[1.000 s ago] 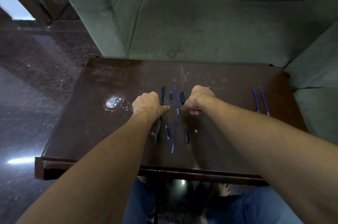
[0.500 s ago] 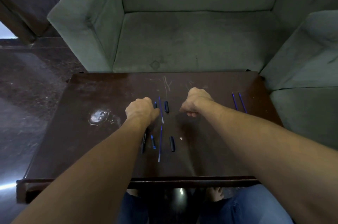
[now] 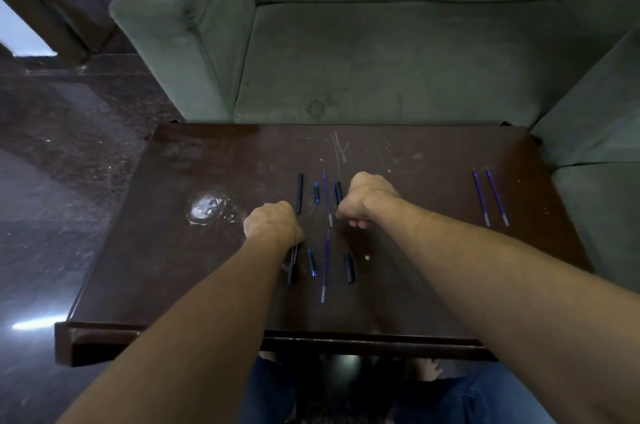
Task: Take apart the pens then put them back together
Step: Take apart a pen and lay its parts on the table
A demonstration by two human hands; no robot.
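Slid back toward the near row: left hand (image 3: 272, 226), curled closed, knuckles over the top end of a black barrel (image 3: 292, 266); grip on it not discernible. Right hand (image 3: 363, 198) fisted beside the far cap (image 3: 338, 192), contents hidden. Pen parts laid in two rows mid-table (image 3: 207, 267); two blue refills (image 3: 489, 196) far right.

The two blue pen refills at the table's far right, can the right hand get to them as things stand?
Probably yes: the two blue pen refills lie apart on bare table, nothing between them and the right hand.
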